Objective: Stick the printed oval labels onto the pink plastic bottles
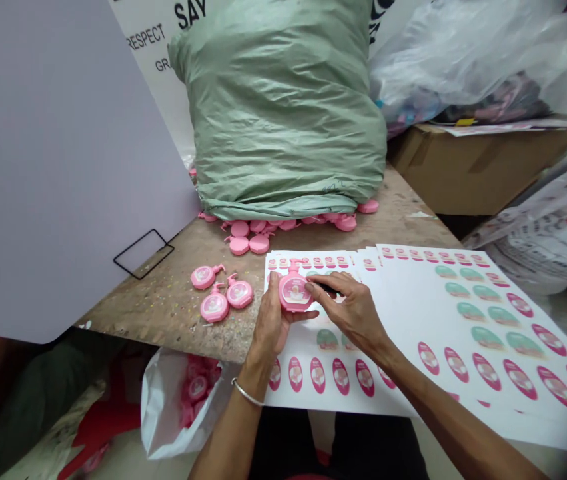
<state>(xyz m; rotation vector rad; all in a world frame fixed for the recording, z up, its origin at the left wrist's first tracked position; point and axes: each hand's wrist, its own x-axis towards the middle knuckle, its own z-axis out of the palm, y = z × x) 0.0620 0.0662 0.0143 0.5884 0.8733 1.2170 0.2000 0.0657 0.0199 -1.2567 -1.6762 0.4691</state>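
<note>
A pink pump bottle [296,297] stands roughly upright in the left hand [272,312], just above the printed label sheets [398,320]; that grip is closed around its left side and base, fingers showing beneath. From the right, the right hand [356,307] has its grip drawn in, thumb and fingertips meeting at the bottle's right edge, over a slim dark thing [332,289] I can't make out.

The sheets spread out to the right, and their near edge runs past the worktop [163,310] and over the person's lap. Left of them, with a strip of worktop between, lie three loose bottles [214,307], well in from the near edge. On the far side a big green sack [288,113] closes off the room to move, more pink bottles [259,244] crowding its foot.

A pale panel [58,167] cuts across the left; below the near edge gapes a white bag [160,407] of pink pieces. Far right, a carton [483,163] borders the worktop.
</note>
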